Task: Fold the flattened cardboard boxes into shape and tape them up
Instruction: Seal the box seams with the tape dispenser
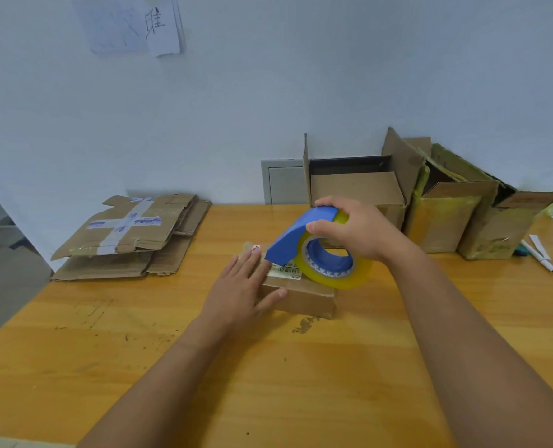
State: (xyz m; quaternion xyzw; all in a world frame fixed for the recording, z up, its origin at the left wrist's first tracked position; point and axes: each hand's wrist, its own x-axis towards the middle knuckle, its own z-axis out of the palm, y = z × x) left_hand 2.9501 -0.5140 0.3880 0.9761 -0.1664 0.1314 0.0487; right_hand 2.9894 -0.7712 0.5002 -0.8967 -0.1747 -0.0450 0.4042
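small cardboard box (pixel 304 300) at table centre, flaps closed, label on top. judged light, stiff walls, top flaps springy; likely slides on smooth table (pixel 301 383) unless pinned. left hand (pixel 241 286) flat on box top at 9 o'clock side, fingers straight, pressing, thumb against near wall. right hand (pixel 356 231) curled round tape dispenser (pixel 317 250), blue guard, yellowish roll, over box at 1 o'clock. flattened cardboard stack (pixel 133 236) at 10 o'clock. folded open boxes (pixel 430 205) at 2 o'clock. pen (pixel 538 255) at 3 o'clock.
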